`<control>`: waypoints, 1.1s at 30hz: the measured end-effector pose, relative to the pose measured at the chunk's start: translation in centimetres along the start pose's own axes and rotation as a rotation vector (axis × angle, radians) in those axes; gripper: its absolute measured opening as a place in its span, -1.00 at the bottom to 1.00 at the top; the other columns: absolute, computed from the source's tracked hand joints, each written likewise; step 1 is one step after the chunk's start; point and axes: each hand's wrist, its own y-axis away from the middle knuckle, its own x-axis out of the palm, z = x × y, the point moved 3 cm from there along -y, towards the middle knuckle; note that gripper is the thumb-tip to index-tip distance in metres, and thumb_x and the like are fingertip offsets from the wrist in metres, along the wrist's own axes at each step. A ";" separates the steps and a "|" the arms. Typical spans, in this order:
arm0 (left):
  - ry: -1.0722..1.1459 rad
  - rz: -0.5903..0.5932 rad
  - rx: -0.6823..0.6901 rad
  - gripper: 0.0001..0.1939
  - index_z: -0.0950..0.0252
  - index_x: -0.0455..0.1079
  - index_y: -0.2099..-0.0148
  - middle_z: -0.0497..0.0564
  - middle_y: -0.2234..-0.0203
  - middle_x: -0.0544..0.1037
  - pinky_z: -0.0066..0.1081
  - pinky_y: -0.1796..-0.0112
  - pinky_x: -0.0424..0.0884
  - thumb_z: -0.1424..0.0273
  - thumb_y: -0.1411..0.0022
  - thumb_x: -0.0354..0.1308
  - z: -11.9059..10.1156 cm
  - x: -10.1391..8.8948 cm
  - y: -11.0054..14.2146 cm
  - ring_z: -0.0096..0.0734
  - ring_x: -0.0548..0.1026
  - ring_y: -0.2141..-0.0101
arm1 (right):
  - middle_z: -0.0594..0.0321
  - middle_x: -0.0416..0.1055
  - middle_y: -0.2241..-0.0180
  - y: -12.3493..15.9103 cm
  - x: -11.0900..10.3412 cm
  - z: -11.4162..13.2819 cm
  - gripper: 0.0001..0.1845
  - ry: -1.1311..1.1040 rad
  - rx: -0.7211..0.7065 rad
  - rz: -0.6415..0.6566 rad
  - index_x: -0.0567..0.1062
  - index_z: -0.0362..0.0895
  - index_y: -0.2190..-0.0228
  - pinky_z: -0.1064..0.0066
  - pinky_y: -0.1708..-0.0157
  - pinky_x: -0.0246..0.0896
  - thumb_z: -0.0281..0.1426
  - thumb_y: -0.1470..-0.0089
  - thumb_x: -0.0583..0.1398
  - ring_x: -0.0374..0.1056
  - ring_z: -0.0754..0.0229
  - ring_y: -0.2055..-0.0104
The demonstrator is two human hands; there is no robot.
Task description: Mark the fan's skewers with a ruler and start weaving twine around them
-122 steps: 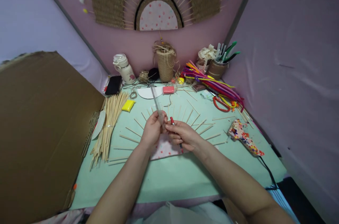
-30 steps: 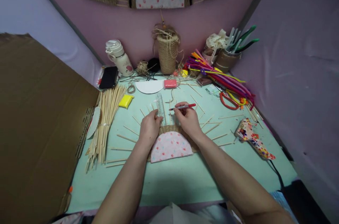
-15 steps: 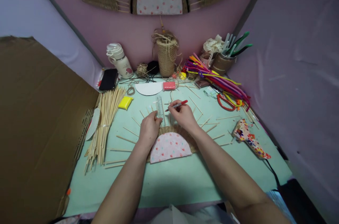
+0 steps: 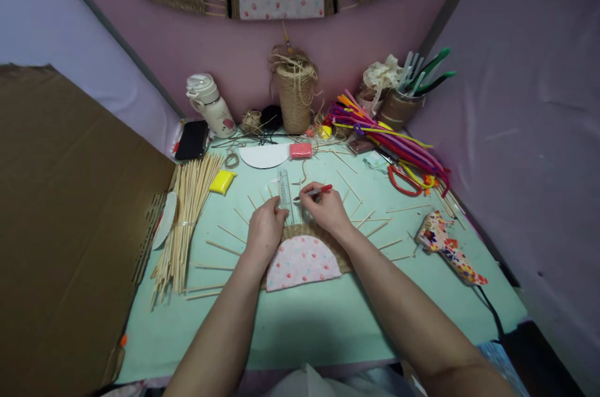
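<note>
On the table lies a half-round piece of white cloth with red dots [image 4: 304, 262], edged with a band of brown twine [image 4: 296, 231]. Thin wooden sticks [image 4: 224, 248] fan out from that band. My left hand [image 4: 266, 225] pinches the lower part of a clear ruler [image 4: 284, 187], which stands along the sticks at the top of the arc. In my right hand [image 4: 323, 206] is a red-capped pen [image 4: 319, 190], its tip pointing left close to the ruler's right edge. Whether the tip touches a stick I cannot tell.
To the left lies a bundle of wooden sticks [image 4: 185, 222] beside a yellow packet [image 4: 222, 182]. At the right are a flower-patterned glue gun [image 4: 450, 247] with its cord and red-handled scissors [image 4: 404, 180]. A twine-wrapped pot [image 4: 296, 94], bottle [image 4: 212, 106] and pipe cleaners [image 4: 389, 134] stand or lie behind.
The pen has tilted slightly and sits a touch lower with my right hand. My left hand and the ruler stay nearly in place. The camera view has shifted a little.
</note>
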 end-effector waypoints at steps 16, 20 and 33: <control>-0.009 -0.016 0.016 -0.68 0.34 0.44 0.00 0.01 0.48 0.54 -0.40 0.31 0.28 0.42 -0.20 0.11 -0.1 0.0 0.0 -0.32 0.48 0.39 | 0.32 0.50 0.55 0.2 -0.4 -0.1 -0.86 -0.021 -0.018 -0.044 0.51 -0.07 0.48 0.43 0.39 0.23 -0.33 0.01 0.15 0.38 0.21 0.48; -0.014 -0.017 0.013 -0.69 0.33 0.45 0.01 0.01 0.48 0.55 -0.42 0.31 0.29 0.41 -0.20 0.11 -0.2 -0.1 0.0 -0.34 0.48 0.40 | 0.31 0.51 0.55 0.3 0.1 -0.2 -0.85 0.041 -0.028 -0.006 0.53 -0.07 0.48 0.41 0.38 0.23 -0.33 -0.01 0.15 0.40 0.20 0.48; -0.010 0.000 0.001 -0.62 0.36 0.40 -0.07 0.05 0.41 0.59 -0.39 0.24 0.32 0.43 -0.21 0.10 -0.2 -0.1 0.0 -0.29 0.53 0.33 | 0.28 0.53 0.51 0.2 0.4 -0.7 -0.84 0.030 -0.046 0.002 0.52 -0.08 0.47 0.43 0.39 0.23 -0.32 -0.02 0.14 0.42 0.20 0.47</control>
